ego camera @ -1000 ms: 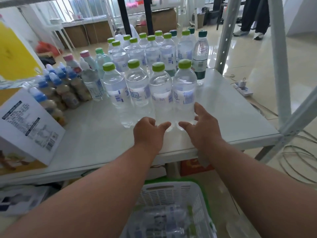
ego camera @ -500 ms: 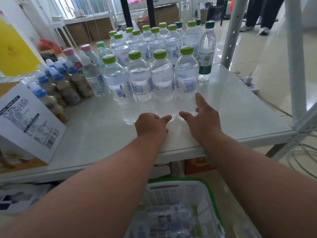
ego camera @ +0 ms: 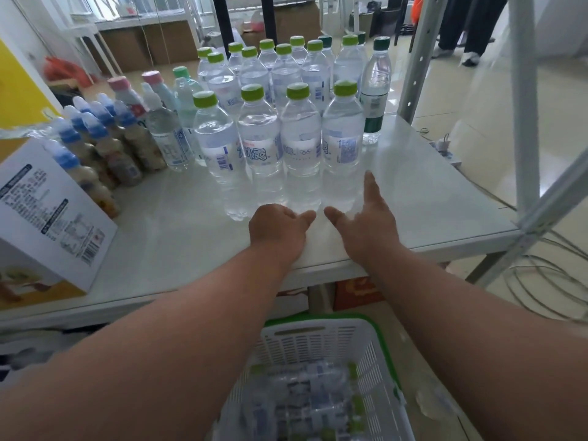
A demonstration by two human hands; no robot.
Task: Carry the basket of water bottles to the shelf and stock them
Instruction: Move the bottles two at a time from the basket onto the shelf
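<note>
clear ribbed bottles (ego camera: 299, 148) on glossy shelf (ego camera: 429, 198); white slotted basket (ego camera: 318, 345) below.

**A makeshift shop stockroom**

This looks like a small shop or storeroom being stocked — not a home. A pale metal shelf (ego camera: 413, 198) with bare upright posts (ego camera: 521, 100) carries drinks grouped by kind: rows of green-capped water bottles (ego camera: 299, 144) in the middle, blue-capped bottles (ego camera: 98, 144) to the left, and pink-capped ones (ego camera: 127, 97) behind them. A printed carton (ego camera: 47, 224) with a barcode sits at the near left. On the floor below stands a white shopping basket (ego camera: 318, 345) with a green rim. Far off, cardboard boxes (ego camera: 296, 17) are stacked on a glossy tiled floor (ego camera: 461, 116) — loose cables (ego camera: 541, 291) trail at the right.
</note>
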